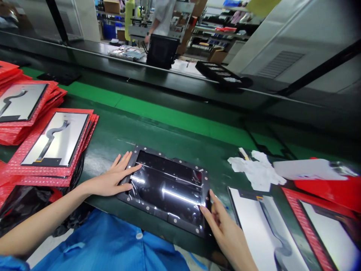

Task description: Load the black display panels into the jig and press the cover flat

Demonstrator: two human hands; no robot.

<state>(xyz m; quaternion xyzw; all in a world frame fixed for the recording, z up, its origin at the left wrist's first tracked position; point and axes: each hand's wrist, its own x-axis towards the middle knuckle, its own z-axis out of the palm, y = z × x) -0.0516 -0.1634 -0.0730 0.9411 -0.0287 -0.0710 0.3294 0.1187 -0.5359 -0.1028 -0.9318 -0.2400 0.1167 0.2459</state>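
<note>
A black framed fixture [158, 212] lies on the dark green bench in front of me, and a glossy black screen panel [169, 184] sits in it under clear film. My left hand [115, 177] lies flat on the fixture's left edge, fingers stretched out and touching the panel. My right hand [222, 222] rests at the fixture's right edge, fingers extended against the panel's side. Neither hand grips anything.
Stacks of red bags with panels [53, 146] stand at the left. At the right lie a white panel with a flex cable [259, 229], a red bag [324, 226] and crumpled white cloth [258, 169]. Beyond a green belt [175, 116], a person [160, 19] stands by a black box [161, 51].
</note>
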